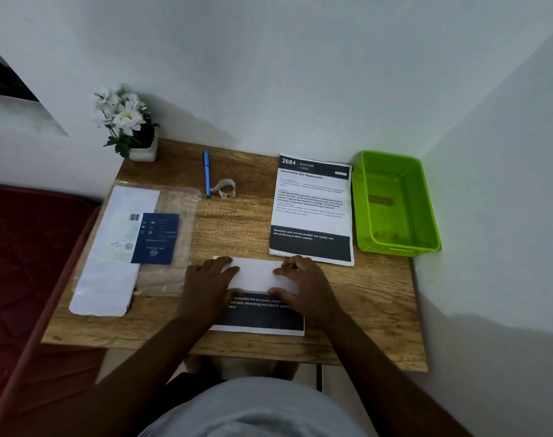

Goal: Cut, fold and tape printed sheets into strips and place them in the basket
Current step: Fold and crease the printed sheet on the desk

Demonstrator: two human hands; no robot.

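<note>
A single head-worn wide-angle view looks forward and steeply down onto the worktop (363, 298) from just above its near edge, close in, facing the wall corner behind it; the person's torso fills the bottom.

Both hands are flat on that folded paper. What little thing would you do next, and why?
Probably press along the fold to crease it. The left hand and right hand already hold the folded sheet flat on the desk, and the tape roll lies out of reach.
</note>
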